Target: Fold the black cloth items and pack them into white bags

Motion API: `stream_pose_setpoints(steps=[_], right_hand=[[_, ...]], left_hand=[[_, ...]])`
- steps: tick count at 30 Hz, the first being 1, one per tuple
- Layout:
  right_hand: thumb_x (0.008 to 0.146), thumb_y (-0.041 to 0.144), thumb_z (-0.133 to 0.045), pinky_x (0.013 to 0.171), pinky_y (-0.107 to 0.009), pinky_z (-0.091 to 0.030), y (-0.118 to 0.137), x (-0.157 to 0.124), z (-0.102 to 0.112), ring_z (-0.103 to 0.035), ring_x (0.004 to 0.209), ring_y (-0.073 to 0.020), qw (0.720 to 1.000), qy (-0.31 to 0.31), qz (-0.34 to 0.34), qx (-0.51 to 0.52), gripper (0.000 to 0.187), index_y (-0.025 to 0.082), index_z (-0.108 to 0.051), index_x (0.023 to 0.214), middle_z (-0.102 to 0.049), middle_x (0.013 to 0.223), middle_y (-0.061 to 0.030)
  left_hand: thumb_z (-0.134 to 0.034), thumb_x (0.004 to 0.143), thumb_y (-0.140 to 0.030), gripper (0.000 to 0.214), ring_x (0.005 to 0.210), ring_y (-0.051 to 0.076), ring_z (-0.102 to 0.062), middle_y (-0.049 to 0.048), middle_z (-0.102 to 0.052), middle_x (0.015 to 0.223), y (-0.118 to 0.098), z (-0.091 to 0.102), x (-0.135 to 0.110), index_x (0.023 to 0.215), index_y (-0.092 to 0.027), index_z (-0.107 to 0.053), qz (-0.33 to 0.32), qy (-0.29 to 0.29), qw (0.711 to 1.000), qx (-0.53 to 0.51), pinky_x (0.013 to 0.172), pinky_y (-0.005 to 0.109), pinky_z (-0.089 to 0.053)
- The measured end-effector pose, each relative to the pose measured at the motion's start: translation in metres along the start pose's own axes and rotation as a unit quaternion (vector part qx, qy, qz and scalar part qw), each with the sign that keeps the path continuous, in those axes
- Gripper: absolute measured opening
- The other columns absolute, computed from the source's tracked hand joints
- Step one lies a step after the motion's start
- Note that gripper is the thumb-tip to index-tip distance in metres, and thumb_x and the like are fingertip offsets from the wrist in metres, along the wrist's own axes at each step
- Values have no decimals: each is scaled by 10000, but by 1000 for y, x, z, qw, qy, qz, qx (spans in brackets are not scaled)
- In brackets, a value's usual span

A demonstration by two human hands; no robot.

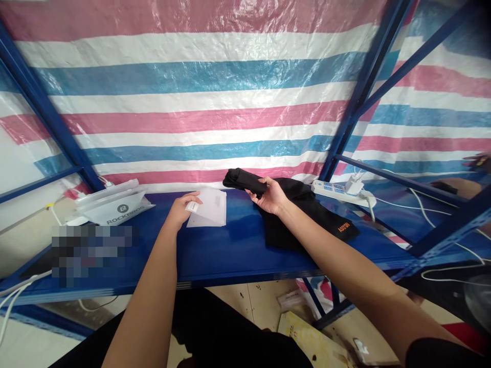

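Note:
My left hand (181,208) grips the left edge of a flat, whitish plastic bag (213,209), which lies on the blue shelf. Its fingers lie over the bag beside a small white label (192,206). A rolled black garment (241,180) is in my right hand (271,195), held raised above the shelf with the fingers wrapped round its right end. Below and behind that hand spreads more black clothing (286,230), with orange lettering near its right corner. Whether the roll and the clothing underneath are one piece, I cannot tell.
Plastic bags printed ROCKBROS (128,209) stand at the left of the blue shelf (230,255), near a blurred-out patch. A power strip (337,193) with plugs and white cables sits at the right. Blue metal posts and striped sheeting enclose the back. Another person's hand (479,162) shows far right.

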State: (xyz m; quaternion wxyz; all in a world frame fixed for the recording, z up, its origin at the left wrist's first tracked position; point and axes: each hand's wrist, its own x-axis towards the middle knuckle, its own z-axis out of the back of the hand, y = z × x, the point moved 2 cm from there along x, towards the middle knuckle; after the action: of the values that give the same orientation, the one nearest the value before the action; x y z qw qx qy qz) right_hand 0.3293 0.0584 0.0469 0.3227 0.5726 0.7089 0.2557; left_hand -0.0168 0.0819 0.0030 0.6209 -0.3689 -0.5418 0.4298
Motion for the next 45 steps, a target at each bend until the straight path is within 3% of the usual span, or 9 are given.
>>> stream_pose_setpoints(steps=[8,14,21,27,32,35,40,42,45], right_hand=[[879,216,-653,491,-244,-610,-2,-7,-7,-776,782,-227,1000,1,-4,-3,268,202,-594,1140,-726,1000,-107],[1077,366,-611,464,-219,-629,-10,-6,-9,-794,708,-208,998,-13,-62,-23,201,185,-572,1158,-708,928,-84],[1038,758,-579,649,-307,-732,-34,-15,-19,-818,749,-222,977,114,-166,-68,635,146,-585,1207,-746,955,-110],[863,326,-959,643,-234,-704,-39,-21,-24,-820,776,-194,953,223,-81,-190,446,147,-670,1151,-776,992,-73],[807,392,-985,739,-349,-715,-44,-25,-25,-827,915,-248,901,235,42,-361,966,242,-481,1617,-759,1208,-114],[765,427,-1004,1020,-507,-663,-45,-24,-26,-771,1149,-296,820,208,218,-487,1170,337,-356,1735,-681,1418,-134],[928,501,-864,1331,-606,-343,-30,-25,-31,-452,1574,-376,667,166,439,-578,540,320,-764,1427,-512,1617,-142],[907,561,-874,1345,-593,-314,-19,-29,-34,-419,1603,-376,664,183,445,-572,500,312,-816,1337,-503,1648,-130],[895,624,-861,1307,-565,-384,-5,-36,-36,-517,1545,-362,716,251,353,-548,498,312,-840,1281,-596,1608,-103]], left_hand=[[-828,643,-164,416,1241,397,-718,111,-771,1353,10,12,-1,1047,-247,-886,-46,-21,986,159,1200,535,-500],[-713,889,-219,317,1301,406,-686,160,-778,1309,4,26,-1,1181,-153,-819,1,-177,965,192,1234,604,-439],[-926,832,-495,752,1399,329,-645,125,-671,1548,-36,-30,-11,1509,-287,-671,-21,88,990,-106,1091,397,-554],[-942,756,-573,571,941,228,-743,101,-806,1097,-32,-35,-7,1139,-172,-803,56,-7,973,-223,791,296,-570],[-909,752,-403,359,796,195,-710,53,-766,927,-24,-36,-3,987,-175,-762,98,-52,959,-262,679,264,-538],[-837,851,-367,313,951,234,-750,91,-795,1103,-27,-40,-4,1089,-181,-757,104,-44,954,-276,775,302,-587],[-780,976,-377,397,1282,267,-712,123,-744,1424,-39,-51,-9,1329,-206,-718,93,16,940,-328,1051,385,-592],[-782,990,-439,429,1315,295,-707,139,-748,1424,-44,-56,-12,1334,-189,-723,97,20,934,-343,1099,428,-587],[-799,976,-522,519,1339,338,-705,158,-751,1426,-50,-60,-17,1360,-181,-732,104,19,932,-346,1140,475,-579]])
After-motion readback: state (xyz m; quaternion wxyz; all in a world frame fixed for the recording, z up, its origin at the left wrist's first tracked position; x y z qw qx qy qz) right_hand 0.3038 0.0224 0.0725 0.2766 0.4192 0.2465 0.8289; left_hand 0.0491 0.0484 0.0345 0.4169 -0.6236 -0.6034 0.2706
